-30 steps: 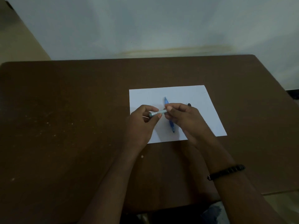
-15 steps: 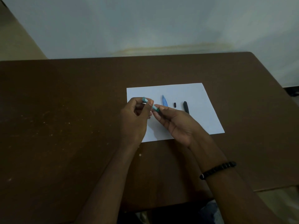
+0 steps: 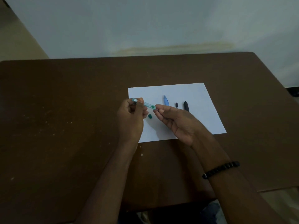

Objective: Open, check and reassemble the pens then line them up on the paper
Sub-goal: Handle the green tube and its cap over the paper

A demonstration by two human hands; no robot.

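Head view: teal pen barrel [image 3: 144,103] held in the air over the left part of the white paper [image 3: 191,94], slanted, its far end up-left, its near end down-right. Left hand [image 3: 131,120] pinches the up-left part of the barrel between thumb and fingertips, remaining fingers curled under. Right hand [image 3: 176,122] pinches the down-right end with thumb and forefinger, palm turned up, other fingers loosely bent. Whether the refill is inside the barrel, can't tell, too small and dim. Small teal cap piece [image 3: 150,116] lies on the paper just below the barrel, in the gap between the two hands, touching neither. Blue pen [image 3: 166,101] lies on the paper just right of the barrel's near end, pointing away from the camera, its lower half hidden behind the right hand. Further right, a small black piece [image 3: 176,104], apart from the blue pen. Next right, black pen [image 3: 186,106], also pointing away, lower part hidden behind the right hand. Paper sits flat on a dark brown table [image 3: 64,110], right of centre, slightly skewed to the table edge. Pale specks scattered on the table's left side. Black bead bracelet [image 3: 220,169] on the right wrist. Pale wall [image 3: 145,21] behind the table's far edge, with a yellowish stain low on it.
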